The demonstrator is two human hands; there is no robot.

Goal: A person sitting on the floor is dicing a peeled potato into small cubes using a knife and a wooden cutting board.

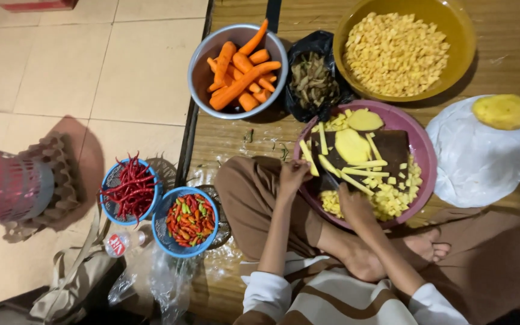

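Closest to me are the striped sleeves, pushed up above both elbows, and the folded legs in brown cloth on the wooden platform (242,129). From there both forearms run up the picture toward the pink basin (422,150) that rests against the knee. My left hand (293,174) is curled, its fingertips pinching one end of a yellow strip (309,161) at the basin's left rim. My right hand (353,204) is closed round something at the near edge of the dark cutting board (392,147); what looks like a blade shows beside it, but I cannot tell for sure. The board lies inside the basin, carrying a peeled yellow half and several long strips, with small cubes (389,201) heaped below it. Beyond sit a steel bowl of carrots (239,69), a black bag of peelings (314,78) and a yellow bowl of cubes (395,54). On the tiles to the left, two blue baskets hold red chillies (130,189) and mixed chillies (191,219).
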